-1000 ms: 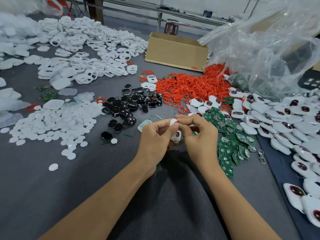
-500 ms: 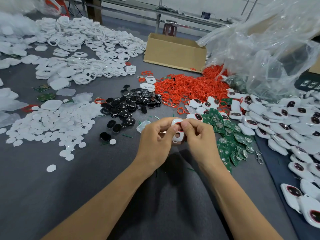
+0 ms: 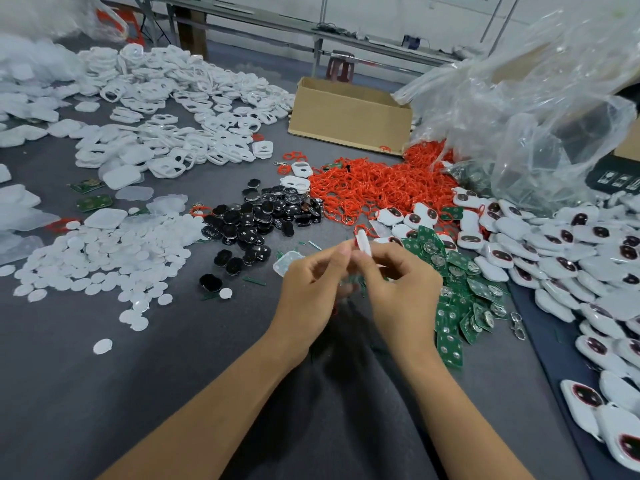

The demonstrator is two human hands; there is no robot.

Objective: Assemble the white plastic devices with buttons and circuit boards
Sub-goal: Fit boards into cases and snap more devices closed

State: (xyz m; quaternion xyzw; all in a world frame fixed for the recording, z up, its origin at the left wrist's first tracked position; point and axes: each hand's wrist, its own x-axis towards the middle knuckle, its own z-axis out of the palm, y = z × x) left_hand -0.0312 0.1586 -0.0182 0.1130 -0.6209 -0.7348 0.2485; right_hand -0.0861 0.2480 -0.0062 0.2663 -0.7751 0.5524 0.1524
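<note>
Grey felt table [image 3: 104, 410], workshop bench behind. Nearest the camera, both forearms reach in and meet at mid-table. Left hand [image 3: 311, 292] and right hand [image 3: 401, 289] are together, fingertips of each pinched on one white shell [image 3: 363, 242], held edge-on just above the felt. There is a trace of red at its upper end, probably a ring. Motion blur hides whether a board or button is seated inside. Judged step: fitting or pressing parts into this shell, mid-assembly of one unit. Just right of the hands lie green boards [image 3: 460, 299] in a loose heap. Beyond them and along the right edge are finished devices [image 3: 571, 258], many, so the run is well along. Left of the hands are black buttons [image 3: 263, 220], then white discs [image 3: 104, 258] further left. Behind the shell is a heap of red rings [image 3: 374, 188]. Far left are white frames [image 3: 180, 109] in a broad spread. At the back stands a box [image 3: 349, 116], and at back right a clear bag [image 3: 536, 116]. The next move likely calls for squeezing the shell until it seats evenly. Then one hand must let go to set it with the finished lot and pick up fresh parts.
</note>
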